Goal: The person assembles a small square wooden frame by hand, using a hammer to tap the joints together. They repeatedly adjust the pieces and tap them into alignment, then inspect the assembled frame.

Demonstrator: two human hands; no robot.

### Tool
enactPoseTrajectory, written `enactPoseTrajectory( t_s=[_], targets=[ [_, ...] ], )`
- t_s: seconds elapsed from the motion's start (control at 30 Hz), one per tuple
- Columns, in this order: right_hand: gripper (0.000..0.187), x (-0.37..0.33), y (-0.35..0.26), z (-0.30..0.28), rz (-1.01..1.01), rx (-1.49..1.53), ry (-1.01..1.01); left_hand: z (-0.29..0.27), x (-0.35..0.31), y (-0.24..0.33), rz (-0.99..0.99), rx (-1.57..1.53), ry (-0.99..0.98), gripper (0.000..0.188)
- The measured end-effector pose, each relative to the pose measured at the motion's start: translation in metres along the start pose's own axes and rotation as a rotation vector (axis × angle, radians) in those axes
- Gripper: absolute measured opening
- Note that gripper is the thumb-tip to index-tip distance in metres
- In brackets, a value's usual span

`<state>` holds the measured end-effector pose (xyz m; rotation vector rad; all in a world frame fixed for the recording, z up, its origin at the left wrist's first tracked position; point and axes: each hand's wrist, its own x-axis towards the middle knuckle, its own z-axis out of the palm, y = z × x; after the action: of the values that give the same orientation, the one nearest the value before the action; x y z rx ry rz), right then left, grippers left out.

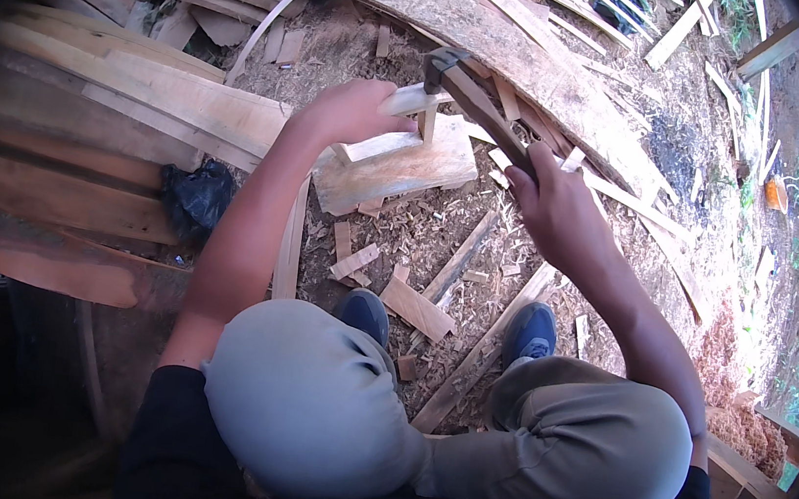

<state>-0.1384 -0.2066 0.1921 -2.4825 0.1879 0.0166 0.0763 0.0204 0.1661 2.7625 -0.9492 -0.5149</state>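
Observation:
My right hand (pixel 553 203) is closed around the wooden handle of a hammer (pixel 480 106), its dark metal head over the far end of a pale strip of wood (pixel 404 101). Whether the head touches the strip I cannot tell. My left hand (pixel 351 114) is closed on that strip, its fingertips partly hidden. Beneath the strip a short wooden piece (pixel 426 126) stands upright. Both sit above a thick wooden block (pixel 399 171) lying on the ground in front of my feet.
Long planks (pixel 142 87) are stacked on the left, beside a black plastic bag (pixel 196 199). A wide curved board (pixel 427 6) crosses the far side. Offcuts (pixel 417 309) and chips litter the ground around my shoes (pixel 530 333). Sawdust (pixel 742 441) is heaped at the right.

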Motion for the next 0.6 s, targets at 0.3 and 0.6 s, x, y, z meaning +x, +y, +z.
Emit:
enactPoseTrajectory(
  t_s=[0.3,0.6],
  targets=[
    [0.025,-0.006,0.008,0.009,0.013,-0.014,-0.07,-0.01,-0.004,0.022,-0.047,0.032,-0.085,0.066],
    [0.031,-0.016,0.009,-0.04,0.159,0.243,0.24,-0.021,-0.013,0.01,-0.039,-0.125,0.114,0.06]
  ],
)
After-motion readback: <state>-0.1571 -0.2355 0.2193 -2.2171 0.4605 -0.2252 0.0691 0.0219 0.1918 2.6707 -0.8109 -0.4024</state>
